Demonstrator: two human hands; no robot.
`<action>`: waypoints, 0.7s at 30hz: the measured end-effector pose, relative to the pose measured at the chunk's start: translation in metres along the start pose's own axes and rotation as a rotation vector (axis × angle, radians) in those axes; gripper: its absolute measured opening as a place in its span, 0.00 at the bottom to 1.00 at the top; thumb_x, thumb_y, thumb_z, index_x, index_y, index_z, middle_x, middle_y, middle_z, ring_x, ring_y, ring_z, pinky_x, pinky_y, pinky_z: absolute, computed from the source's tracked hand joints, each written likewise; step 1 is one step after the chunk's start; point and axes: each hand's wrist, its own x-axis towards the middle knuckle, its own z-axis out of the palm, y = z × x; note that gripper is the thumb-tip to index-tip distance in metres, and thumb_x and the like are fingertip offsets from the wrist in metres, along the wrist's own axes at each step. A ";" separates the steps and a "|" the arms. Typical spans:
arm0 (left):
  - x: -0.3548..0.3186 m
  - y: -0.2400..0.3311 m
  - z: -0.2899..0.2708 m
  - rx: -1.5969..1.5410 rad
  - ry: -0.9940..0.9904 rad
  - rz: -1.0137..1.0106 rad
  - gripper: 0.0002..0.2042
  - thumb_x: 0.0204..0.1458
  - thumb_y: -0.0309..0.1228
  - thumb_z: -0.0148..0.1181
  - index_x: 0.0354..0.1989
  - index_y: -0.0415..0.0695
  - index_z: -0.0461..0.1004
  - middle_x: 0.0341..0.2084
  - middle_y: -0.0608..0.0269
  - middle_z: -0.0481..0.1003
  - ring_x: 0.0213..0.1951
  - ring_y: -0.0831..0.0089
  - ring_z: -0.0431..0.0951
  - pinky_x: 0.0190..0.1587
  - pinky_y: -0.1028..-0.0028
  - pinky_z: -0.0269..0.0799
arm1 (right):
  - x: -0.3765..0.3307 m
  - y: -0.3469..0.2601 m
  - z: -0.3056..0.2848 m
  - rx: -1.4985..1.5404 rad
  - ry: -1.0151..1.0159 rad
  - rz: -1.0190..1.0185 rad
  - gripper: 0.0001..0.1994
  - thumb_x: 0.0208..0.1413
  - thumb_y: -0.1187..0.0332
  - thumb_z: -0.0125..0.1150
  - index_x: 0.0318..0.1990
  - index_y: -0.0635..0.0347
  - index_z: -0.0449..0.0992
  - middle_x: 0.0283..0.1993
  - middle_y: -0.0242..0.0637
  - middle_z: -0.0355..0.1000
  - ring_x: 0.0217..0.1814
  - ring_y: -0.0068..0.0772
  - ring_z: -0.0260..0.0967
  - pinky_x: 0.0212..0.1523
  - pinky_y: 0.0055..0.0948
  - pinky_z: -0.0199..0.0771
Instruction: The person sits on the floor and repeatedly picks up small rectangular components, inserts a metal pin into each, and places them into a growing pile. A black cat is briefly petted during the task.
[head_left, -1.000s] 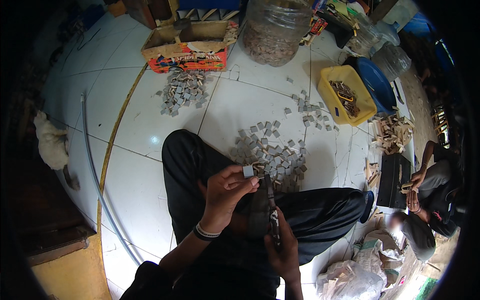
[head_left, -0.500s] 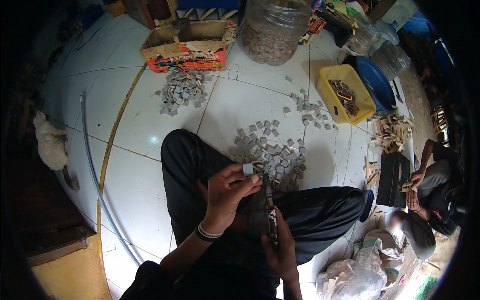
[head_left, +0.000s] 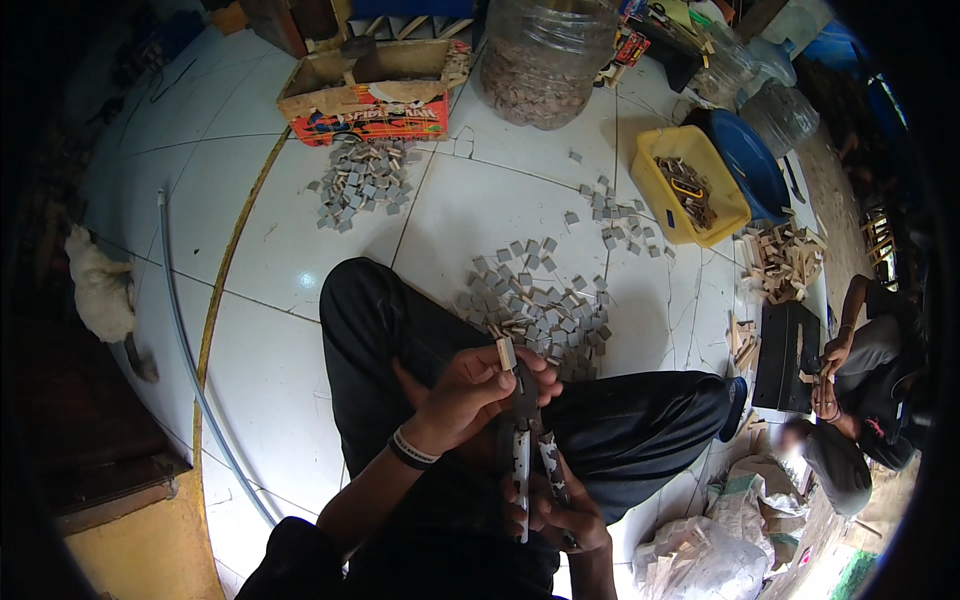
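Fingers of left hand (head_left: pixel 470 390) pinching small wooden block (head_left: pixel 506 353) in pliers (head_left: pixel 530 440), right hand (head_left: pixel 560 510) clamped on handles, squeeze likely next.

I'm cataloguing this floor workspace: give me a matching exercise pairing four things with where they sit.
Things:
1. large clear plastic jar
2. yellow rectangular tray
3. open cardboard box with red printed sides
4. small pale flat piece

Places:
A. pinched in the left hand
B. top centre of the white tiled floor
C. right of the scattered grey pieces
D. behind the left heap of grey pieces

Pairs: 1-B, 2-C, 3-D, 4-A
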 end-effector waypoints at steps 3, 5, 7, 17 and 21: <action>0.002 0.000 -0.005 -0.085 -0.048 -0.041 0.18 0.61 0.34 0.69 0.54 0.37 0.74 0.48 0.49 0.81 0.54 0.52 0.84 0.64 0.50 0.77 | 0.000 0.003 -0.004 0.080 -0.046 -0.006 0.40 0.64 0.81 0.50 0.81 0.51 0.44 0.56 0.52 0.64 0.45 0.33 0.64 0.45 0.36 0.70; 0.002 0.001 -0.007 -0.100 -0.041 -0.082 0.15 0.62 0.31 0.68 0.52 0.37 0.75 0.47 0.49 0.81 0.54 0.52 0.84 0.63 0.50 0.77 | 0.000 0.002 -0.004 0.065 -0.047 -0.013 0.39 0.64 0.81 0.50 0.81 0.52 0.45 0.56 0.50 0.65 0.45 0.33 0.65 0.46 0.36 0.70; 0.002 0.002 -0.010 -0.124 -0.018 -0.137 0.12 0.61 0.28 0.67 0.50 0.38 0.75 0.46 0.50 0.81 0.53 0.52 0.84 0.63 0.49 0.78 | 0.000 0.000 -0.002 0.010 -0.043 -0.017 0.38 0.65 0.81 0.50 0.81 0.53 0.46 0.55 0.48 0.66 0.46 0.34 0.67 0.47 0.36 0.71; 0.001 0.005 -0.032 -0.046 -0.044 -0.161 0.10 0.61 0.26 0.67 0.49 0.41 0.76 0.46 0.53 0.80 0.56 0.52 0.82 0.64 0.51 0.76 | 0.012 -0.001 0.022 -1.526 0.429 -0.110 0.38 0.60 0.84 0.59 0.78 0.55 0.56 0.61 0.56 0.71 0.57 0.53 0.76 0.61 0.39 0.74; -0.001 0.017 -0.022 0.153 -0.035 -0.096 0.14 0.63 0.30 0.66 0.54 0.40 0.74 0.53 0.52 0.78 0.58 0.53 0.80 0.65 0.53 0.75 | 0.015 -0.002 0.018 -1.339 0.325 -0.215 0.36 0.62 0.83 0.59 0.78 0.58 0.57 0.64 0.54 0.71 0.60 0.49 0.75 0.62 0.39 0.73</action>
